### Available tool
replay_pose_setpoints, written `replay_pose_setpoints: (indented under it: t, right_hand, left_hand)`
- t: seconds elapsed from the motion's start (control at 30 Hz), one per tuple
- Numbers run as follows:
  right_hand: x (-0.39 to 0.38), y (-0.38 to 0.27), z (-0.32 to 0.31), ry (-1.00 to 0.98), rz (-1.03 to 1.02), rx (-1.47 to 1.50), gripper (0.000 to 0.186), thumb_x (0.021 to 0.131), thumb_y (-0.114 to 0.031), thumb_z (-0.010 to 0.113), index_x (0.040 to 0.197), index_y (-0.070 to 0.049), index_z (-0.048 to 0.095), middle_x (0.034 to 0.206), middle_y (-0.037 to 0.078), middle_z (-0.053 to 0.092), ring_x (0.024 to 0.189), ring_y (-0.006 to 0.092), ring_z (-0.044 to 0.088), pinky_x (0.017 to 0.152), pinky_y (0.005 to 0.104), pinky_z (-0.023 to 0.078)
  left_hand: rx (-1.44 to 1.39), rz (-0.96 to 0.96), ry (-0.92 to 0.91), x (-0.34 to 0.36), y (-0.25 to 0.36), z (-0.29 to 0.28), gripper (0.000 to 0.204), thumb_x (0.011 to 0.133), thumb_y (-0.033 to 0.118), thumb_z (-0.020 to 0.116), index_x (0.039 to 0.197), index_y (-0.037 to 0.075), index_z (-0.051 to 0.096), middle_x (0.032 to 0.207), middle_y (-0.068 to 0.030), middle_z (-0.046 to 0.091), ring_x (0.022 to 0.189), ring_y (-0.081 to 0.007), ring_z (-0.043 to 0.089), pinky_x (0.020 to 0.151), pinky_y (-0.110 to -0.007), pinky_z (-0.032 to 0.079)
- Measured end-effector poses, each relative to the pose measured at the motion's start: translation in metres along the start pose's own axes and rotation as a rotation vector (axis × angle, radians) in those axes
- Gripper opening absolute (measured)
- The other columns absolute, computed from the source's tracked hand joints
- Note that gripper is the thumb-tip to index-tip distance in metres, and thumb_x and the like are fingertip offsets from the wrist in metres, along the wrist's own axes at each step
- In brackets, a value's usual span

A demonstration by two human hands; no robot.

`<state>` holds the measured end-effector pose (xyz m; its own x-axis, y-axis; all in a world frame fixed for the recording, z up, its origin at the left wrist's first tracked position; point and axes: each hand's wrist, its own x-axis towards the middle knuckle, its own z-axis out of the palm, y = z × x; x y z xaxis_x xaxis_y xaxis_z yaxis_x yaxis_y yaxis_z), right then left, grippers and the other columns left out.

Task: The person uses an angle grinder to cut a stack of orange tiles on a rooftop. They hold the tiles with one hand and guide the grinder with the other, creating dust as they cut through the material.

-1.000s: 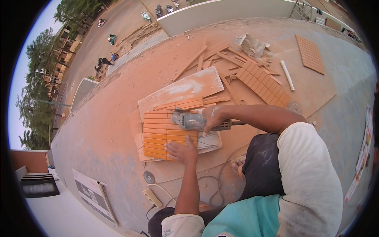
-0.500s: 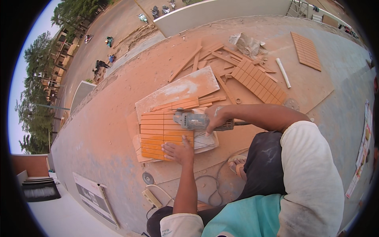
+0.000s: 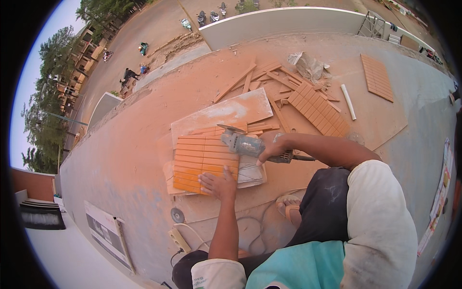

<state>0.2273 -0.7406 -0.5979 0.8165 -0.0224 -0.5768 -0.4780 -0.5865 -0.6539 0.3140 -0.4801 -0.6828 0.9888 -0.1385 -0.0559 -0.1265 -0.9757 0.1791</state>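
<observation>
My right hand (image 3: 273,146) is wrapped round the body of a dusty grey angle grinder (image 3: 246,144). The grinder's disc, at its left end, sits over the far edge of an orange grooved tile (image 3: 192,156); whether it touches the tile I cannot tell. Flat on the tile's near right part lies my left hand (image 3: 219,184), fingers spread. Under the tile are pale boards (image 3: 252,174) and beyond it an orange-dusted white slab (image 3: 226,110). Cut orange strips (image 3: 262,127) lie just right of the disc.
Another grooved tile (image 3: 320,110) and several offcut strips (image 3: 243,82) lie farther off, near a crumpled sack (image 3: 308,67) and a white pipe (image 3: 348,102). A loose disc (image 3: 177,215), a power strip (image 3: 179,240) and a cable (image 3: 262,226) are close to my left arm.
The grinder has lifted and tilted, its disc now showing more above the tile's far edge. My left hand stays on the tile. The whole view has shifted slightly.
</observation>
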Motion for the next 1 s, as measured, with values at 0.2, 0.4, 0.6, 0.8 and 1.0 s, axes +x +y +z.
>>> replay_pose_setpoints:
  t: [0.2,0.4,0.6,0.8,1.0]
  right_hand:
    - [-0.003,-0.017,-0.009,0.098,-0.101,0.318,0.074,0.066,-0.049,0.082,0.118,0.000,0.063,0.108,0.017,0.067,0.097,0.0264,0.066,0.084,0.0362,0.051]
    - [-0.008,-0.039,0.000,0.031,-0.120,0.655,0.063,0.073,-0.039,0.080,0.121,-0.002,0.062,0.108,0.014,0.066,0.093,0.0214,0.063,0.082,0.0358,0.050]
    - [-0.014,-0.045,0.013,0.003,-0.093,0.636,0.065,0.071,-0.039,0.081,0.120,-0.001,0.062,0.108,0.015,0.066,0.097,0.0229,0.063,0.085,0.0353,0.049]
    - [-0.012,-0.039,0.016,0.042,-0.180,0.684,0.064,0.074,-0.039,0.079,0.122,-0.001,0.059,0.110,0.013,0.065,0.099,0.0214,0.062,0.085,0.0343,0.049]
    - [-0.006,-0.043,0.005,0.143,-0.190,0.630,0.065,0.076,-0.038,0.079,0.125,-0.001,0.056,0.110,0.012,0.064,0.099,0.0199,0.061,0.085,0.0342,0.049]
  left_hand:
    - [-0.205,-0.021,0.014,-0.004,0.029,-0.025,0.085,0.094,0.055,0.050,0.147,-0.007,0.028,0.152,-0.0256,0.029,0.144,-0.0351,0.023,0.116,-0.055,0.010]
    - [-1.426,-0.130,-0.512,0.011,0.069,-0.020,0.055,0.101,0.046,0.049,0.131,0.000,0.051,0.122,-0.0141,0.062,0.112,-0.0230,0.060,0.096,-0.039,0.046]
    - [-1.980,-0.458,-0.678,0.002,0.090,-0.039,0.054,0.101,0.048,0.048,0.129,0.002,0.053,0.122,-0.0115,0.060,0.113,-0.0236,0.058,0.097,-0.040,0.047]
    - [-2.106,-0.498,-0.822,0.009,0.094,-0.040,0.049,0.100,0.044,0.053,0.128,0.004,0.053,0.125,-0.0117,0.058,0.116,-0.0252,0.056,0.103,-0.043,0.044]
    - [-2.105,-0.413,-0.795,0.020,0.108,-0.053,0.043,0.098,0.040,0.058,0.123,0.005,0.056,0.118,-0.0097,0.061,0.109,-0.0217,0.058,0.096,-0.039,0.046]
